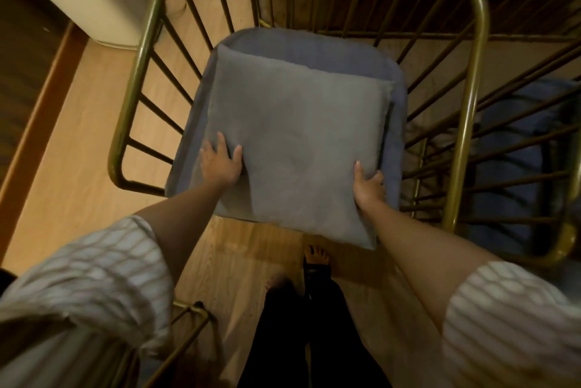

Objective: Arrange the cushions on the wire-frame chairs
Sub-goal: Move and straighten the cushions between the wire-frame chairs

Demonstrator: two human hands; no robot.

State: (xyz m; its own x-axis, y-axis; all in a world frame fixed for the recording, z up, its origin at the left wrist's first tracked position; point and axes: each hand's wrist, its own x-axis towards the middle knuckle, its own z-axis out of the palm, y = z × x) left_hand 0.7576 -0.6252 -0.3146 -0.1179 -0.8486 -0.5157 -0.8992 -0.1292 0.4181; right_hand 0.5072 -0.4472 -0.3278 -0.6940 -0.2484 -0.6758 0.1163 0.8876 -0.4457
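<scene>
Nearest are the person's striped sleeves and bare arms, reaching out over the wooden floor (78,123). The left hand (221,161) lies flat and spread on the near left part of the soft grey square cushion (295,142). The right hand (369,185) is closed on the cushion's near right edge, thumb on top. The cushion rests on the blue padded seat (396,123) of the gold wire-frame chair (471,98), and its near corner hangs over the front. It looks light and squashy, so it should bend easily. Holding two side edges looks best for sliding it back. Farther right, a second wire chair with a dark blue seat (515,148) shows through the bars.
</scene>
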